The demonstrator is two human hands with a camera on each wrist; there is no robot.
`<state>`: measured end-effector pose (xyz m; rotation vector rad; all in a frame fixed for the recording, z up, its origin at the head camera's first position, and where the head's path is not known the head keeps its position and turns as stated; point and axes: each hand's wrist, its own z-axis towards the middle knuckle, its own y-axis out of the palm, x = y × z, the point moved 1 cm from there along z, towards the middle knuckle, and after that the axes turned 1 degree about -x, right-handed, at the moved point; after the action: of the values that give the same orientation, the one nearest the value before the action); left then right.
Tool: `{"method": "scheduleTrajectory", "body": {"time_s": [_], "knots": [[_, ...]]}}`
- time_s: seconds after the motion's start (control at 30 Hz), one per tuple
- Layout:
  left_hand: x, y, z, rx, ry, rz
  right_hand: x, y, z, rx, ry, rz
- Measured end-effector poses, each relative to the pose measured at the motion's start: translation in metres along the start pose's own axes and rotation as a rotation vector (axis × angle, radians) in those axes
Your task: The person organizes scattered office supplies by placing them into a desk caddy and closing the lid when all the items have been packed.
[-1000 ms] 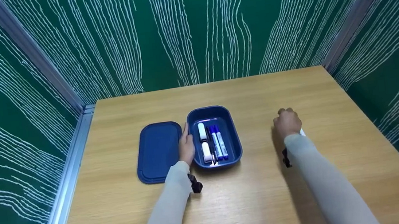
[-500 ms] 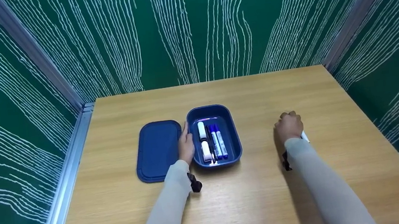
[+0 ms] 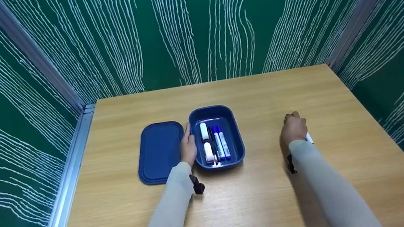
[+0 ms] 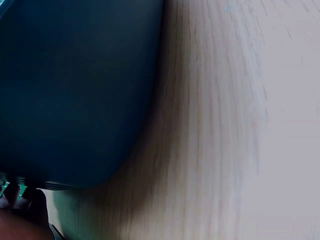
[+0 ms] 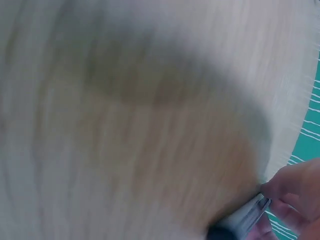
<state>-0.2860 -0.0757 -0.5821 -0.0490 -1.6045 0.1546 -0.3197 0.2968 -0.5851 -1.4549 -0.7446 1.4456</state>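
Note:
Near the middle of the table stands a dark blue box (image 3: 239,132) without its lid, also filling the upper left of the left wrist view. Inside lie two markers (image 3: 219,143) with blue caps, dark slim pens (image 3: 212,146) and two short white items (image 3: 204,132) whose kind I cannot tell. My left hand (image 3: 188,148) rests against the box's left wall, fingers straight along it. The blue lid (image 3: 161,152) lies flat beside that hand. Right of the box, my right hand (image 3: 294,128) pinches a white marker (image 5: 246,220) with a dark end; the hand partly hides it.
The wooden table (image 3: 265,196) runs back to a green wall (image 3: 168,72) with white wavy lines. Similar panels flank both sides, with a metal rail (image 3: 66,189) along the left edge. The box is well apart from the right hand.
The right hand has shifted slightly right and toward me since a second ago, and more of the white marker shows beside the wrist. Left hand, box and lid stay in place.

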Motion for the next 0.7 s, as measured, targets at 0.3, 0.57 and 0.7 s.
{"method": "scheduleTrajectory", "body": {"time_s": [0.3, 0.57, 0.7], "knots": [[0.003, -0.0013, 0.0014, 0.012, -0.001, -0.002, -0.0021, -0.0004, 0.0014, 0.005, -0.033, 0.101], [0.0014, 0.0015, -0.0003, 0.016, 0.0, 0.0, -0.0031, 0.0027, -0.0023, 0.02, -0.013, 0.201], [0.0023, 0.002, -0.0002, 0.008, -0.024, -0.011, -0.0096, 0.002, -0.0037, 0.02, 0.001, 0.19]]}}
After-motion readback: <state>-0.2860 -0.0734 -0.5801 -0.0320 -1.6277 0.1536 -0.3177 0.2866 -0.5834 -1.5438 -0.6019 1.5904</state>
